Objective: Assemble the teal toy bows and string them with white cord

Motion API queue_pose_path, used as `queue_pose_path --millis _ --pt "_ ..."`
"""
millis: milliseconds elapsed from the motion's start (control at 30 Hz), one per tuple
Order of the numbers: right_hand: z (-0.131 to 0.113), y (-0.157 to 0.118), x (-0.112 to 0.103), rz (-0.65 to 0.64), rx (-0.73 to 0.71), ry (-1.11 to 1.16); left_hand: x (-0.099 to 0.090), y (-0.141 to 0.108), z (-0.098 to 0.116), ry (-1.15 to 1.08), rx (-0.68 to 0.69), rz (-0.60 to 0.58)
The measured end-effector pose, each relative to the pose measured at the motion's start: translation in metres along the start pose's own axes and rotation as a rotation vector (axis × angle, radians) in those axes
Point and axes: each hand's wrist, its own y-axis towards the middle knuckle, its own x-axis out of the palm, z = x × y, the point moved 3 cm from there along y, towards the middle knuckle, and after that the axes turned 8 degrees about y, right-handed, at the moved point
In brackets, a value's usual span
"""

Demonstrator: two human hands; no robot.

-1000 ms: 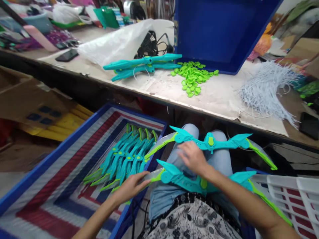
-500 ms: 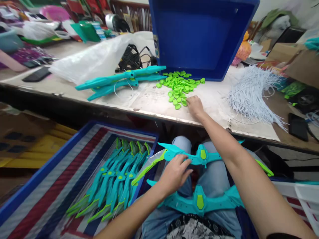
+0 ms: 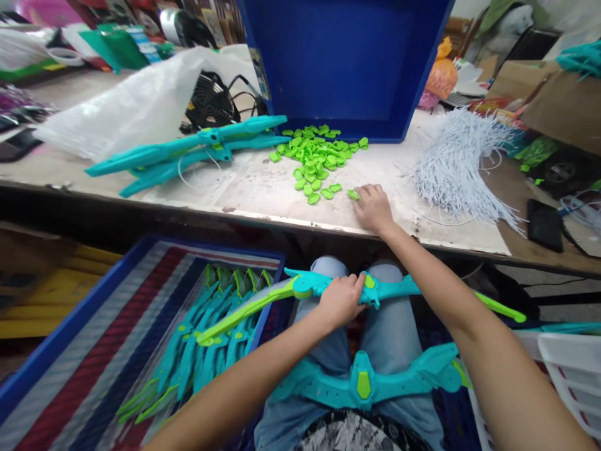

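Observation:
My left hand (image 3: 342, 299) is wrapped round the middle of a teal toy bow (image 3: 394, 288) with lime green limbs, which lies across my knees. A second teal bow (image 3: 335, 389) rests on my lap, nearer to me. On the table, my right hand (image 3: 373, 207) has its fingertips on a small green piece (image 3: 354, 195), just right of a heap of green pieces (image 3: 319, 153). Teal bow parts (image 3: 188, 153) lie crossed on the table left of the heap. My right forearm hides part of the held bow.
A blue crate (image 3: 338, 69) stands on its side behind the heap. White strings (image 3: 462, 166) lie at the right, beside a phone (image 3: 544, 224). Several finished-looking bows (image 3: 211, 338) fill part of a striped, blue-rimmed tray (image 3: 141, 300) at lower left.
My right hand has drawn a green piece away from the heap, to the right. My left hand has closed round the farther bow, which is now tilted. The view has shifted slightly right.

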Motion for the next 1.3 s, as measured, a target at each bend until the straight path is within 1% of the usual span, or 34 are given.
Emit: queue_pose_path --millis 67,133,167,233,267,300,367,433,467,533,633,733,800,833,867,933,1000,1033,1100,1167,1233,1300 --pt "-0.003 0.007 0.005 -0.056 -0.031 0.017 -0.015 0.01 -0.01 -0.099 0.011 -0.072" --pt "-0.002 0.012 0.009 -0.121 -0.007 0.024 -0.024 0.021 -0.023 -0.228 0.056 -0.182" --pt "0.001 0.014 0.009 -0.131 0.039 0.046 -0.026 0.026 -0.029 -0.303 0.083 -0.256" --pt "0.01 0.015 0.005 -0.113 0.179 0.146 -0.023 0.036 -0.04 -0.445 0.116 -0.407" --pt "0.016 0.014 0.002 -0.101 0.254 0.21 -0.02 0.04 -0.044 -0.494 0.115 -0.456" --pt "0.022 0.012 -0.001 -0.091 0.322 0.269 -0.017 0.044 -0.047 -0.525 0.103 -0.471" --pt "0.033 0.008 -0.008 -0.093 0.404 0.334 -0.012 0.05 -0.05 -0.542 0.065 -0.408" --pt "0.04 0.003 -0.015 -0.12 0.404 0.315 -0.011 0.051 -0.047 -0.519 0.044 -0.296" --pt "0.041 0.002 -0.018 -0.143 0.378 0.285 -0.011 0.05 -0.044 -0.496 0.041 -0.247" --pt "0.043 -0.001 -0.021 -0.19 0.306 0.209 -0.011 0.046 -0.039 -0.444 0.037 -0.187" --pt "0.045 -0.001 -0.023 -0.235 0.196 0.116 -0.011 0.039 -0.033 -0.397 0.027 -0.143" --pt "0.053 0.002 -0.022 -0.3 0.095 0.06 -0.008 0.036 -0.031 -0.335 0.019 -0.082" --pt "0.06 0.005 -0.021 -0.326 0.071 0.061 -0.006 0.035 -0.031 -0.305 0.015 -0.04" --pt "0.063 0.004 -0.021 -0.317 0.075 0.092 -0.005 0.035 -0.032 -0.31 0.021 -0.029" --pt "0.065 0.003 -0.021 -0.287 0.086 0.154 -0.005 0.035 -0.032 -0.328 0.031 -0.028" --pt "0.065 -0.006 -0.024 -0.182 0.122 0.343 -0.006 0.037 -0.034 -0.388 0.058 -0.062" --pt "0.063 -0.022 -0.026 -0.075 0.15 0.503 -0.007 0.042 -0.037 -0.453 0.091 -0.138" --pt "0.062 -0.031 -0.026 -0.031 0.153 0.535 -0.007 0.045 -0.039 -0.48 0.103 -0.179" --pt "0.061 -0.047 -0.028 0.031 0.143 0.507 -0.006 0.052 -0.041 -0.526 0.126 -0.248" --pt "0.062 -0.058 -0.03 0.056 0.119 0.445 -0.005 0.057 -0.043 -0.572 0.149 -0.291" --pt "0.065 -0.062 -0.032 0.032 0.091 0.4 -0.003 0.06 -0.044 -0.618 0.178 -0.328" --pt "0.067 -0.059 -0.032 -0.015 0.062 0.354 -0.001 0.062 -0.045 -0.66 0.184 -0.359"
